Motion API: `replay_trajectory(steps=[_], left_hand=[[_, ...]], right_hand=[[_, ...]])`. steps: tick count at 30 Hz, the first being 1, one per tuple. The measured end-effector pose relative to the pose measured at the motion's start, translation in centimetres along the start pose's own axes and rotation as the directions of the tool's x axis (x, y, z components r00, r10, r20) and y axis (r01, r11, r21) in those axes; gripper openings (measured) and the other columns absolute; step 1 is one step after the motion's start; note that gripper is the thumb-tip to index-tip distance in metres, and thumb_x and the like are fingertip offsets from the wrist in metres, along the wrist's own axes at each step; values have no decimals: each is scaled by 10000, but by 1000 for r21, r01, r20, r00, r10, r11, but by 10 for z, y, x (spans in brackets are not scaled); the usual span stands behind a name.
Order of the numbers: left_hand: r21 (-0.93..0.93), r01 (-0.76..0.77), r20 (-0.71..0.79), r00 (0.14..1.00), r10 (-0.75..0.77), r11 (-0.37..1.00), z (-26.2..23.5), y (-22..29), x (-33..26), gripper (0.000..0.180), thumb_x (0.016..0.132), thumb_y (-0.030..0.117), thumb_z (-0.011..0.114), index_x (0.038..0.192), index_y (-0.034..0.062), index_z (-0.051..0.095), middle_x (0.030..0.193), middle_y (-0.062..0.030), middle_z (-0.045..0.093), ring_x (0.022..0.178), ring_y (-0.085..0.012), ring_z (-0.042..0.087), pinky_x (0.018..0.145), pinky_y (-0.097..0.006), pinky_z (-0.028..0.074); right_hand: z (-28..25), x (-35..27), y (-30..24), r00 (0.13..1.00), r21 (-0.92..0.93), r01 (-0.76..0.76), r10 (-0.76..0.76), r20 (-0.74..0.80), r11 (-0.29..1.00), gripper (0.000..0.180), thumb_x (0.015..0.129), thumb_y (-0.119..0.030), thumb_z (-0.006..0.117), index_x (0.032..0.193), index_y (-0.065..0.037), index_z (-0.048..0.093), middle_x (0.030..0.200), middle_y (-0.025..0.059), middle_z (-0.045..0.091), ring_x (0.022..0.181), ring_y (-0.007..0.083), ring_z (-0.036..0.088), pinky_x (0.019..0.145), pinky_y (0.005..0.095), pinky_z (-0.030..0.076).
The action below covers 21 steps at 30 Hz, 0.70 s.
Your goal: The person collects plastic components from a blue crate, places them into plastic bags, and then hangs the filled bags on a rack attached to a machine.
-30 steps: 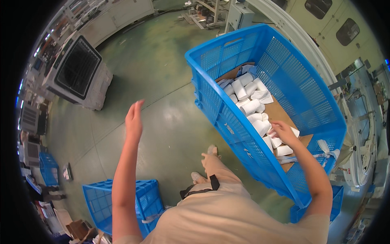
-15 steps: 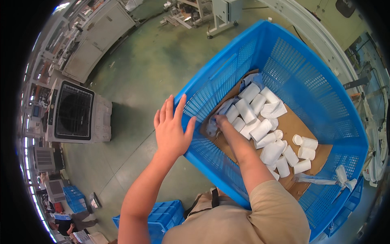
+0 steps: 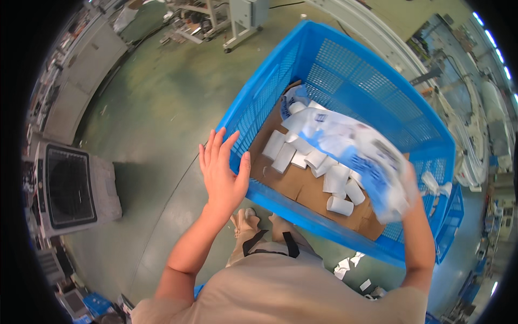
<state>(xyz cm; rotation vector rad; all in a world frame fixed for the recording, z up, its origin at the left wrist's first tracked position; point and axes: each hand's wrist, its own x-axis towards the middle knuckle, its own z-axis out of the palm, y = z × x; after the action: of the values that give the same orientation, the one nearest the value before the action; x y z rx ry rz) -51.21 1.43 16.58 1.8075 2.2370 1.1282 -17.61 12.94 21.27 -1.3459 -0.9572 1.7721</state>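
A large blue plastic crate [image 3: 345, 229] with mesh walls stands in front of me, its bottom lined with brown cardboard [image 3: 288, 183]. On the cardboard lie several white cylinders [image 3: 339, 206], which look like small rolls or bottles. My right hand [image 3: 409, 189], smeared by motion, grips one end of a crumpled white-and-blue plastic bag [image 3: 356, 148] at the crate's right side. The bag stretches leftward above the cylinders and hides some of them. At the near-left corner, my left hand [image 3: 224, 167] lies against the crate's rim with its fingers spread and nothing in them.
Another blue crate [image 3: 450, 221] shows beyond the right side. White scraps [image 3: 342, 267] lie on the floor near my feet. A boxy machine with a dark window [image 3: 70, 186] stands at left, and a wheeled stand with a grey box [image 3: 248, 16] is at the back.
My right hand has moved from the crate's left side to its right, pulling the plastic bag across the cylinders. My left hand remains at the rim. The whole view has shifted.
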Motion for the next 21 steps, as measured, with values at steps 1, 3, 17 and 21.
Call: replay_trajectory(steps=[1, 3, 17, 21], left_hand=[[-188, 2, 18, 1000, 1, 982, -6, 2, 1, 394, 825, 133, 543, 1206, 61, 475, 1284, -163, 420, 1247, -306, 335, 1025, -416, 228], [-473, -64, 86, 989, 119, 879, -14, 6, 19, 383, 841, 101, 540, 1209, 29, 461, 1266, -135, 445, 1257, -271, 324, 1016, -369, 251], [258, -274, 645, 763, 46, 926, 298, -51, 160, 340, 791, 124, 468, 1106, 1, 438, 1112, -247, 485, 1046, -387, 495, 882, -439, 418], [306, -31, 632, 754, -179, 951, 363, -74, 172, 432, 790, 92, 446, 1203, 2, 359, 1268, -215, 363, 1106, -383, 454, 933, -423, 396]], right_hand=[[11, -51, -17, 965, -280, 256, -260, 22, 925, 375, 888, -171, 479, 1212, 16, 455, 1202, 126, 507, 1045, 199, 511, 901, 303, 419], [11, -121, -12, 896, -272, 383, -427, -122, 883, 394, 891, -218, 463, 1205, 19, 458, 1167, 128, 524, 1003, 215, 538, 872, 314, 444], [-137, -175, 111, 751, -325, 49, -249, -611, 944, 246, 775, -98, 626, 998, 5, 603, 849, 37, 596, 756, 108, 528, 697, 217, 409], [-134, -193, 140, 587, -497, 63, -435, -683, 865, 231, 786, -90, 613, 993, 12, 598, 874, 43, 574, 695, 90, 480, 630, 213, 382]])
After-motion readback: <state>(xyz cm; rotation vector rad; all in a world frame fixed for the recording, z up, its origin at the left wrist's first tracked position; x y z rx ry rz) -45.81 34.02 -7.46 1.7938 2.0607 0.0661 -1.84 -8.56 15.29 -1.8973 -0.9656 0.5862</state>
